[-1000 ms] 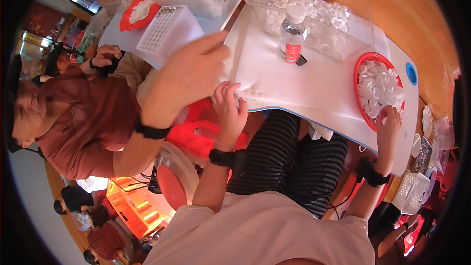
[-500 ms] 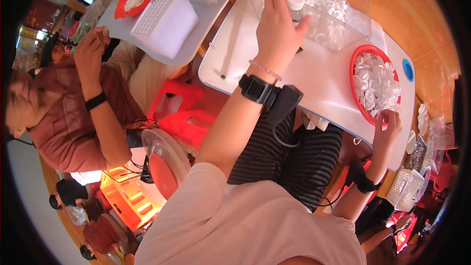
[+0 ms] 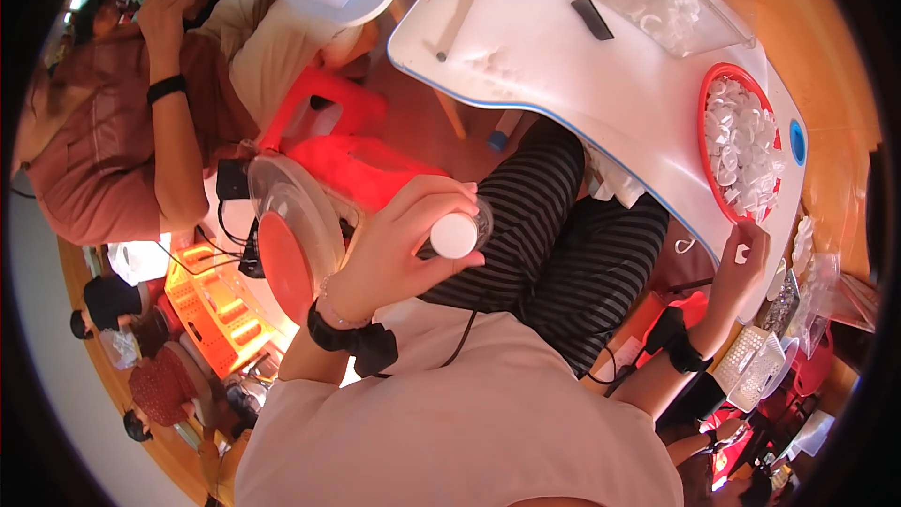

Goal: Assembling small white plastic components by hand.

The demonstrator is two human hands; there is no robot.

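My left hand (image 3: 399,239) is raised over my lap, its fingers and thumb closed round a small clear container with a round white cap (image 3: 453,236). The cap faces up. At the table's right front edge, my right hand (image 3: 737,268) pinches a small white plastic piece (image 3: 741,253), just below a red basket (image 3: 706,145). Loose white plastic pieces (image 3: 740,145) of a similar look fill that basket. Farther back stands a clear plastic tub (image 3: 699,45) with more white and clear parts.
The white table (image 3: 526,56) has a dark flat block (image 3: 592,19) on it and a blue-rimmed hole (image 3: 798,141) at right. A red stool (image 3: 352,145), a clear bowl (image 3: 300,192) and an orange crate (image 3: 211,305) stand left. A co-worker (image 3: 113,150) sits there.
My left hand has come back from the clear tub to above my lap with the white-capped container. My right hand has moved slightly down from the basket's edge, a white piece now showing in its fingers.
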